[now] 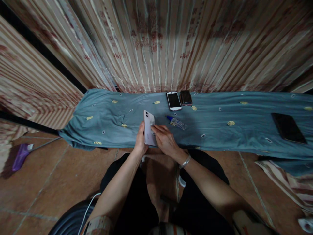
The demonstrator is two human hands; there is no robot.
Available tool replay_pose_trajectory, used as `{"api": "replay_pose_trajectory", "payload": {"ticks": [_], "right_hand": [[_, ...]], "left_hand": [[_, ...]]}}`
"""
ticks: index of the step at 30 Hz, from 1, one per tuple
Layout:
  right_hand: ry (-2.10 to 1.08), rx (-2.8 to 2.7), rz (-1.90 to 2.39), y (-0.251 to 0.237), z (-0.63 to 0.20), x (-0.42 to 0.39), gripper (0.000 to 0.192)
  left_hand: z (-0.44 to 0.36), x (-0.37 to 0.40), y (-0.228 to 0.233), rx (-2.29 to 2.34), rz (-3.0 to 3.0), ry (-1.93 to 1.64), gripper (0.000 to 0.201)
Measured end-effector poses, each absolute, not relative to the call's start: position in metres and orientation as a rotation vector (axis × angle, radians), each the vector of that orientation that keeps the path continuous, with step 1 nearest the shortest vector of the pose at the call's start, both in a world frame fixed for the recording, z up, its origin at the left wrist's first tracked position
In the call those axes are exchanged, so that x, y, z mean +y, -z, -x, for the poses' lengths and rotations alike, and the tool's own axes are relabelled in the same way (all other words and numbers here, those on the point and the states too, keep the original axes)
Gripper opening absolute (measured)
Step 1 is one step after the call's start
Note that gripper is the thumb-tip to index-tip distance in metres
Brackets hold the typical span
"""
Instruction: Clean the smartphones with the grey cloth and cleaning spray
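A pale lilac smartphone is tilted up in front of me, its back with two camera lenses facing me. My left hand is closed around the phone's left edge and lower part. The bunched fingers of my right hand press on the phone's back near its right side. Something small and whitish shows under those fingertips, too hidden to name. To the right, a small clear bottle with a blue cap lies on its side, touched by neither hand.
A teal patterned cloth covers the long narrow surface. On it lie a white phone, a dark brown wallet-like item and a black tablet-like slab. Striped curtains hang behind. A purple broom is on the floor, left.
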State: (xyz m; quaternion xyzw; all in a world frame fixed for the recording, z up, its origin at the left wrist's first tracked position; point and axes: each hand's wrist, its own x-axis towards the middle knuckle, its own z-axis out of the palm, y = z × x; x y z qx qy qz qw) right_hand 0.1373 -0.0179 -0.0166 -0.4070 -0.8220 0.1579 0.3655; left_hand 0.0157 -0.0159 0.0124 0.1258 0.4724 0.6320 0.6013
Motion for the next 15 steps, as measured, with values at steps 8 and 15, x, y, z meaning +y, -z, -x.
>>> {"api": "replay_pose_trajectory", "payload": {"ticks": [8, 15], "right_hand": [[-0.413, -2.097, 0.982, 0.009, -0.136, -0.030, 0.046], [-0.353, -2.022, 1.058, 0.008, -0.142, -0.016, 0.046]], "left_hand": [[-0.021, -0.017, -0.009, 1.074, -0.286, -1.461, 0.018], [-0.035, -0.027, -0.004, 1.016, -0.365, -1.407, 0.028]]}}
